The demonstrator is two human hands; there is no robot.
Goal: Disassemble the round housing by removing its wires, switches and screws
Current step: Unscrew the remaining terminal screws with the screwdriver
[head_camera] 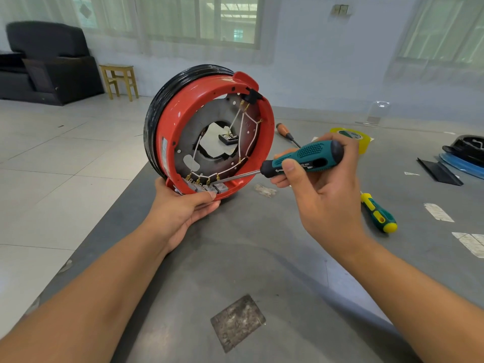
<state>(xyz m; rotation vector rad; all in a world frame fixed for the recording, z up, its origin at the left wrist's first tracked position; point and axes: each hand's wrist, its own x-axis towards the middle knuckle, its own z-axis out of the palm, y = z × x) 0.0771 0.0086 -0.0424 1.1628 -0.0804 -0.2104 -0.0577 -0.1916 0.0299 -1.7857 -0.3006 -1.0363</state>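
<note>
A left hand (183, 205) gripped the red round housing (209, 132) upright from below while the right hand (322, 184) held a screwdriver (301, 159), its shaft angled leftward at the near-rim switches (207, 187).

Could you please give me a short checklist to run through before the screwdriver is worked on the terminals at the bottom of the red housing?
1. Housing steadied: ok. The left hand grips the lower rim of the round housing, which stands on edge on the grey table.
2. Tool held firmly: ok. The right hand grips the teal screwdriver.
3. Tip placed: ok. The tip reaches the grey switches by the brass terminals.
4. Tip seated on a screw or connector: cannot tell.
5. Wires removed: not ok. The white wires are attached inside.
6. Left thumb clear of the tip: not ok, it lies just below the switches.
</note>
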